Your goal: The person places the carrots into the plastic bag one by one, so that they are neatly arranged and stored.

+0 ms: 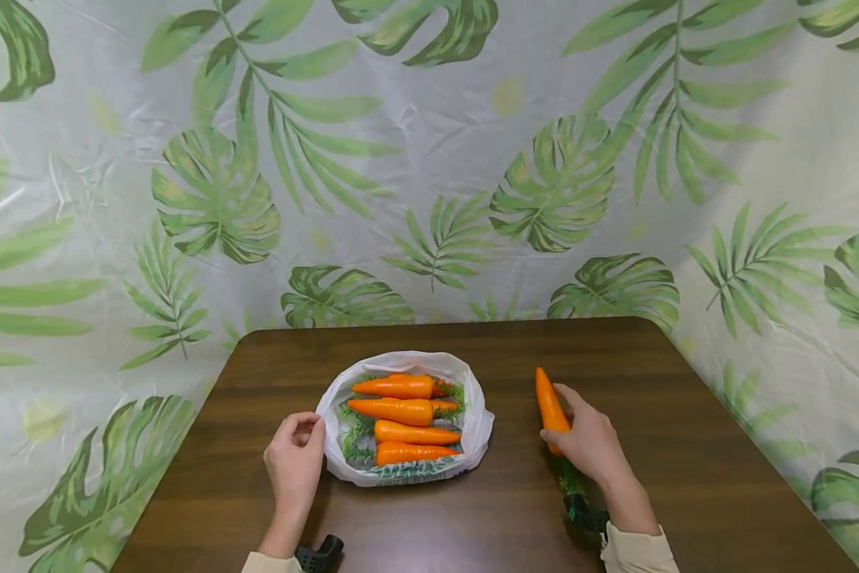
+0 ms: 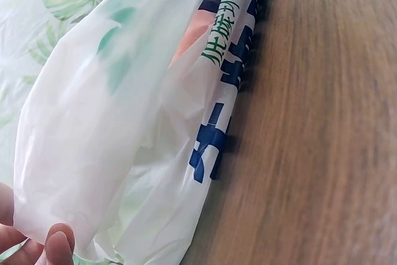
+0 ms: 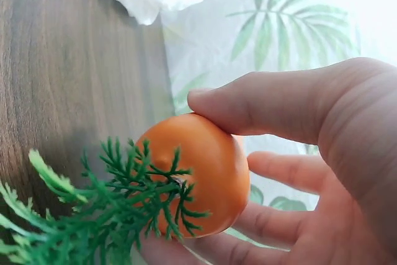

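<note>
A white plastic bag (image 1: 481, 434) lies on the table with its mouth spread wide, and several orange carrots (image 1: 400, 411) with green tops lie inside it. At the bag's left rim, my left hand (image 1: 296, 458) pinches the plastic between thumb and fingers; the left wrist view shows the bag's printed side (image 2: 124, 122) from close up. To the right of the bag, my right hand (image 1: 592, 439) grips a single carrot (image 1: 549, 402), tip pointing away from me. In the right wrist view the thumb and fingers hold its thick end (image 3: 198, 172), with the leafy top (image 3: 93, 215) hanging down.
The dark brown wooden table (image 1: 515, 525) has rounded far corners. Behind it hangs a pale curtain (image 1: 443, 159) printed with green leaves. A black band (image 1: 319, 553) is on the left wrist, another black band (image 1: 585, 513) on the right.
</note>
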Demonstrator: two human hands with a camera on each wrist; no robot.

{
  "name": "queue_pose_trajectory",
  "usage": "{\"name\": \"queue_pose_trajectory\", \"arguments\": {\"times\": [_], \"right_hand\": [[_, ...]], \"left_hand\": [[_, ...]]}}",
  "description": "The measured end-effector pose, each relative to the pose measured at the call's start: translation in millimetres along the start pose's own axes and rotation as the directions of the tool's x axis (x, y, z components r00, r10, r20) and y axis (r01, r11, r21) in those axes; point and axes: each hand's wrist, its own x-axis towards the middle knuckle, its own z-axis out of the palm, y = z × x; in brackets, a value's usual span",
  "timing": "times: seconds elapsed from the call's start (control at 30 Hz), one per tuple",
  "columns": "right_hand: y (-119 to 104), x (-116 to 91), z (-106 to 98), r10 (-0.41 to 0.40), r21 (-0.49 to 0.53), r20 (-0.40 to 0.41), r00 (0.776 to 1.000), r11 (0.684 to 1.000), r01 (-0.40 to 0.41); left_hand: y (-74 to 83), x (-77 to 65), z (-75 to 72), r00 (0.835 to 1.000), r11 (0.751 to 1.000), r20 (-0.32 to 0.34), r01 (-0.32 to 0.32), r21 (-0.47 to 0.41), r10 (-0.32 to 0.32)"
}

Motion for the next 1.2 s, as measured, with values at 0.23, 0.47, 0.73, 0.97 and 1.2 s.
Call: {"name": "queue_pose_trajectory", "arguments": {"times": [0.23, 0.47, 0.73, 0.97, 1.2], "right_hand": [[-4.7, 2.3, -1.1, -0.034, 0.034, -0.015, 0.999, 0.999, 0.034], [-6.6, 2.3, -1.8, -0.042, 0.066, -0.01, 0.999, 0.997, 0.043], [-11.0, 2.3, -3.3, -0.069, 0.091, -0.034, 0.997, 0.993, 0.071], [-24.1, 1.8, -3.8, -0.095, 0.092, -0.054, 0.994, 0.991, 0.099], [-37.2, 2.3, -1.8, -0.115, 0.12, -0.065, 0.991, 0.985, 0.122]], "left_hand": [[2.1, 3.8, -0.5, 1.0, 1.0, 0.004, -0.008, -0.012, 0.008], [3.0, 2.8, -1.5, 1.0, 1.0, 0.01, 0.003, -0.003, -0.003], [2.8, -1.1, -2.6, 1.0, 1.0, 0.012, 0.017, -0.003, -0.017], [2.5, -0.6, -0.4, 1.0, 1.0, 0.013, 0.019, -0.016, -0.019], [0.1, 0.1, -0.3, 1.0, 1.0, 0.011, 0.007, -0.015, -0.007]]}}
